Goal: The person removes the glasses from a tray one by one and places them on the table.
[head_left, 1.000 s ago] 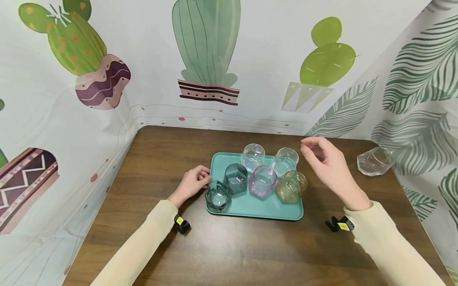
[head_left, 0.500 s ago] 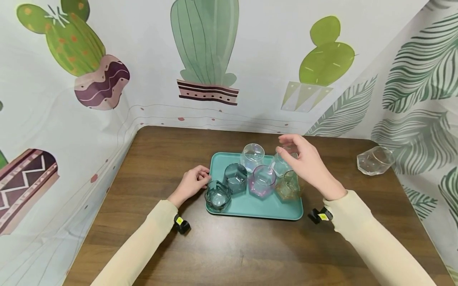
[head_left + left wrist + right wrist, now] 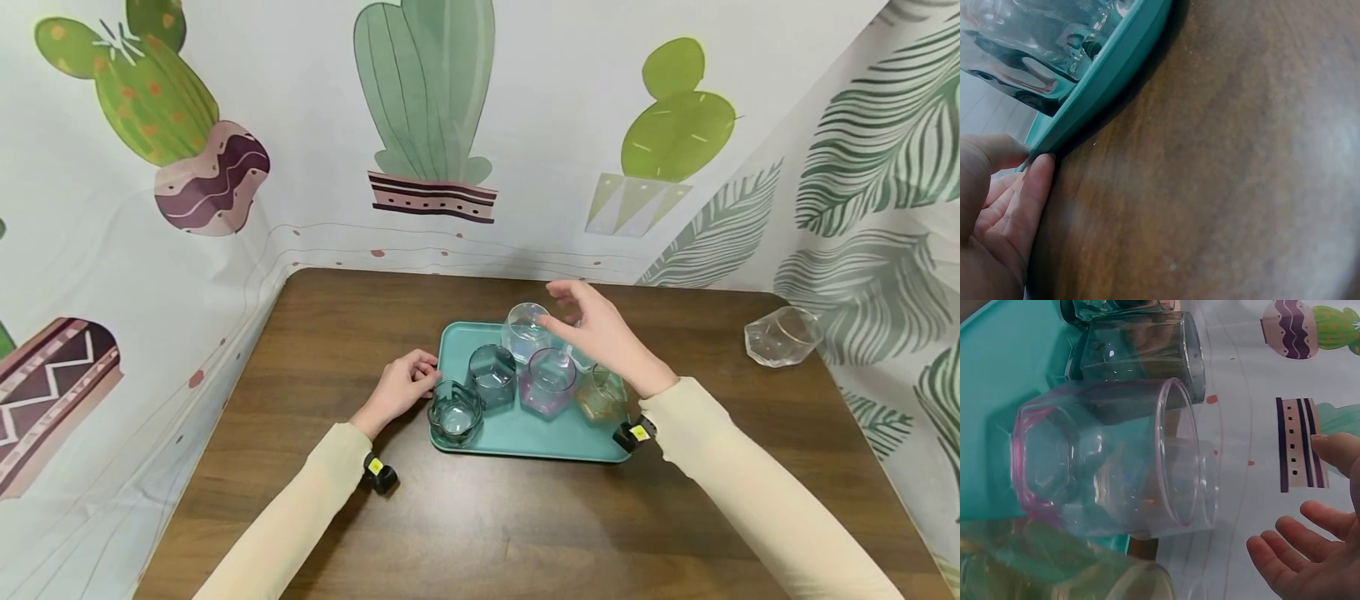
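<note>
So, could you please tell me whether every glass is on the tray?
No, one clear glass sits apart on the wooden table, to the right of the teal tray.

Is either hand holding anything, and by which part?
The left hand pinches the teal tray by its left edge; the right hand holds nothing.

wooden table (image 3: pixel 480 525), teal tray (image 3: pixel 536 437), clear glass (image 3: pixel 780 337)

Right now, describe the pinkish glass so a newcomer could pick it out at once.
On the brown table sits a teal tray. On it, between the blue-grey glass and the amber glass, stands the pinkish glass. Its pink tint, strongest round the base, sets it apart from both.
</note>
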